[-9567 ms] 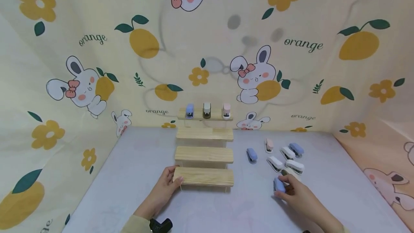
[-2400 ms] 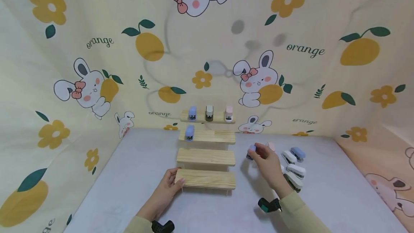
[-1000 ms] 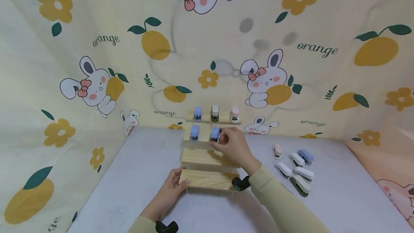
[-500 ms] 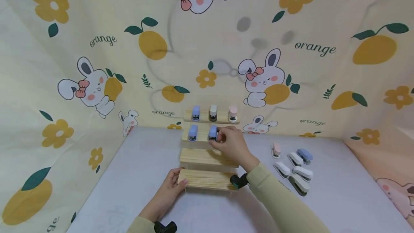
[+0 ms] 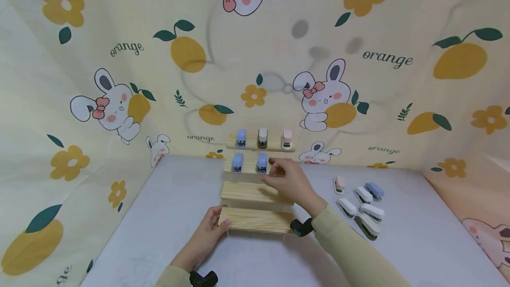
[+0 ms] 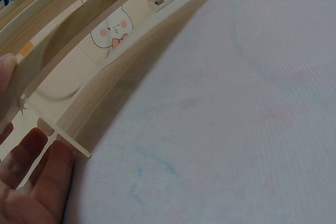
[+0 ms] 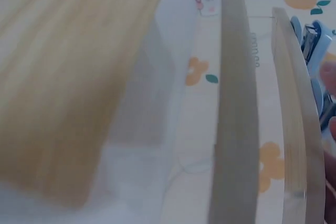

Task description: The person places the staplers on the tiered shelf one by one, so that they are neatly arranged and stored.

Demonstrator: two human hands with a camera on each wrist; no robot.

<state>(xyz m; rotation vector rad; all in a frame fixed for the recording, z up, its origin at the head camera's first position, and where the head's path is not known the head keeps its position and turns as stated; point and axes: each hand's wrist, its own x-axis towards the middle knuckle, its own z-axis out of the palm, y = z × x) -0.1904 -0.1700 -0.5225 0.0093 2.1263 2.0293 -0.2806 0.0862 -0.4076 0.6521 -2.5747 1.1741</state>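
Note:
A four-tier wooden display rack stands mid-table. My left hand grips the left end of its lowest board, thumb on top; the left wrist view shows fingers under that board. My right hand is beside the second tier from the top, thumb and fingers parted, just right of a blue stapler. Another blue stapler stands to its left on that tier. The top tier bears a blue stapler, a grey-white stapler and a pink stapler.
On the table at right lie a pink stapler, a blue stapler, several white staplers and a pale stapler with a dark base. A printed cloth backdrop rises behind and beside the table.
The right hand took a blue stapler from the table to the second tier, then let go and drew slightly right. Earlier, another blue stapler came onto that tier. The left hand stayed put.

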